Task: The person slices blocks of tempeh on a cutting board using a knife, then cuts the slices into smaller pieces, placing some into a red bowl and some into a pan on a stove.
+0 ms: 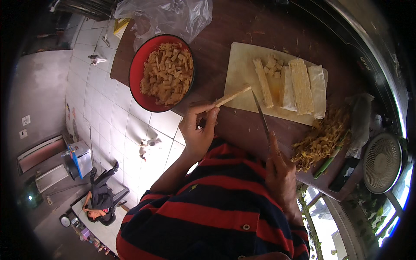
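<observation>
My left hand [202, 128] pinches one end of a thin pale strip of food [233, 95], possibly tempeh. The strip's far end reaches over the edge of a white cutting board [243, 55]. In my right hand [280, 169] is a kitchen knife [261, 112], its narrow blade pointing away from me and its tip close to the strip's end. On the board lie another strip [263, 83], a small pile of cubes [273, 66] and several slabs [300, 86] side by side. Left of the board, a red bowl with a dark outside [136, 87] holds many cut pieces [169, 73].
Beside the board's right end sit a heap of peelings [320, 141], a green-handled peeler [326, 165], a phone-like dark object [344, 175] and a small fan [382, 162]. A clear plastic bag [172, 16] lies behind the bowl. Cats [143, 149] and a seated person [100, 198] are leftward.
</observation>
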